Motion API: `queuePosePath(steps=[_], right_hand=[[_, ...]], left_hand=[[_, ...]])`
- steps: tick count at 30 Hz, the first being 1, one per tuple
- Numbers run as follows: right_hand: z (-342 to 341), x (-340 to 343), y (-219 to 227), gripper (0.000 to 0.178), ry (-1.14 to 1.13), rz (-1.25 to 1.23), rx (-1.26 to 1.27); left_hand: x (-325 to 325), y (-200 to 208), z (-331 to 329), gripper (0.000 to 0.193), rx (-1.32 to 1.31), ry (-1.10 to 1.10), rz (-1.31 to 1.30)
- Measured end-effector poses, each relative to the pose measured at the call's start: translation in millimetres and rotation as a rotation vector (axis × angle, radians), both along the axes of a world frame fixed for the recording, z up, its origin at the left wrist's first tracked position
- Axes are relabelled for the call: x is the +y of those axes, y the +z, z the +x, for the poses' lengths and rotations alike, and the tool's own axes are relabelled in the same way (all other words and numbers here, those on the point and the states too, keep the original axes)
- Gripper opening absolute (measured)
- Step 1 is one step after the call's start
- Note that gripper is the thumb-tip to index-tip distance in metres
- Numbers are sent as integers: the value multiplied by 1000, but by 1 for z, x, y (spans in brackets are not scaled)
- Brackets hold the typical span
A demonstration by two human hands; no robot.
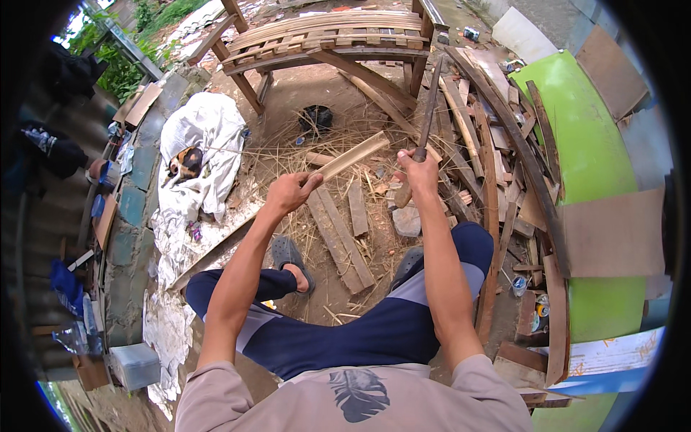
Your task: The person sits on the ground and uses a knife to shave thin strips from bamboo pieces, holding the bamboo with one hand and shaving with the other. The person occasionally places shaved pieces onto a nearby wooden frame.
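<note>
My left hand (290, 193) is closed around the near end of a split bamboo piece (354, 156), pale and hollowed, which slants up to the right. In my right hand (420, 175) is a machete (432, 104), its long dark blade pointing up and away and its wooden handle (403, 195) showing below the fist. The blade stands apart from the bamboo, to its right. Below and between my hands, wooden planks (338, 241) lie on the ground among thin bamboo shavings (281, 153). A grey stone (407, 222) sits below my right hand.
A wooden bench frame (327, 50) with bamboo strips on top stands ahead. On the left, a calico cat (188, 163) lies on a white cloth (216, 119). Scrap timber (497, 187) is piled at right by a green panel (597, 151). A black plastic bag (315, 117) lies near the bench.
</note>
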State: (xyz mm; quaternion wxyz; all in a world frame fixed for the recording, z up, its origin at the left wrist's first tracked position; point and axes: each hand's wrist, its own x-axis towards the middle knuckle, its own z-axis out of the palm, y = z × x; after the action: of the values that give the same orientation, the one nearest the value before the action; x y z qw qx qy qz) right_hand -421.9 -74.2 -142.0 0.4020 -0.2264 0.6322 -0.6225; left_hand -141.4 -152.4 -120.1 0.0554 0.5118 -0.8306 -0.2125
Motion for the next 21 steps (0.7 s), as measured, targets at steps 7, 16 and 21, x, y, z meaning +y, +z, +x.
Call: queuePosePath(steps=[7, 16, 21], right_hand=[[41, -5, -8, 49, 3, 27, 603], [44, -4, -32, 23, 24, -27, 578], [43, -4, -29, 20, 28, 61, 596]], left_hand=[[6, 8, 20, 60, -185, -20, -48], [16, 17, 18, 56, -223, -120, 6], [9, 9, 43, 53, -278, -143, 101]])
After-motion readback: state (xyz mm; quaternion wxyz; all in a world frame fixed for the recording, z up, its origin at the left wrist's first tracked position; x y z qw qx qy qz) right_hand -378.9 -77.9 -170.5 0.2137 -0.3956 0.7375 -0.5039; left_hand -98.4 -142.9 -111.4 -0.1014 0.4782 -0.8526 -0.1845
